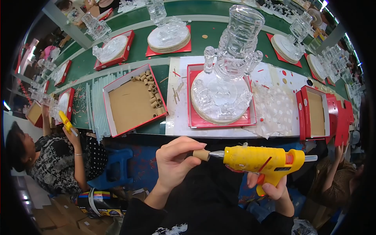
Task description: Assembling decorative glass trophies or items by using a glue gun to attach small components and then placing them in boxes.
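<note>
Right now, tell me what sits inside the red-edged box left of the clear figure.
The red-edged box holds small cardboard tubes bunched along its right side; the rest shows bare brown bottom. Anything beneath the tubes is hidden.

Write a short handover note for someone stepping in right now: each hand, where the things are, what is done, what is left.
Left hand: pinches a small cardboard tube.
Right hand: grips the yellow glue gun, nozzle at the tube's end.
Ahead: clear plastic figure on a round base in a red tray; box of spare tubes to its left.
Done: tube picked up.
Left: tube not yet placed on anything.
</note>
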Motion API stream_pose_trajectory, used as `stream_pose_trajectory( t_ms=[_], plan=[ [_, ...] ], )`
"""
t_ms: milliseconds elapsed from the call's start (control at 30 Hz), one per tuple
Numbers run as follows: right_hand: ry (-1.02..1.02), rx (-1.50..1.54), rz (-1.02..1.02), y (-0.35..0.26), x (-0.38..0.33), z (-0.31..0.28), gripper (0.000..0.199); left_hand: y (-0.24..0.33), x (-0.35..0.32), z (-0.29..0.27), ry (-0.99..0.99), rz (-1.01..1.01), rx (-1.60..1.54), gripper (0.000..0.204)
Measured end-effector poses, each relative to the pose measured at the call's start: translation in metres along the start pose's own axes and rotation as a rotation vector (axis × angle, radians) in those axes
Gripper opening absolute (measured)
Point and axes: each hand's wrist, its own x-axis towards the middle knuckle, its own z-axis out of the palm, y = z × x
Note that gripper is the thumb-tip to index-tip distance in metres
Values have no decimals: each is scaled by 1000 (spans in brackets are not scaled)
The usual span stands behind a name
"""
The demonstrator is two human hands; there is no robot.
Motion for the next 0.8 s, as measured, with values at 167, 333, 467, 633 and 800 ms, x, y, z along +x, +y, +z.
stream_pose_trajectory(
  t_ms=[167, 333, 467, 633, 800],
  plan=[
    [6, -1, 15, 1, -3, -3, 69, -1, -1, 1, -8, 10, -33, 32],
    [-5, -6, 21, 1, -5, -6, 70, -1, -1, 2, -16, 18, -50, 31],
    [-17, -8, 27, 1, -5, -8, 69, -1, -1, 9, 50, 17, -24, 33],
    [-8, -10, 34, 2, -7, -10, 68, -2, -2, 9, 34, 35, -22, 29],
    [-1, 2, 35, 3, -10, -12, 67, -3, -4, 11, 32, 37, -39, 27]
  ],
)
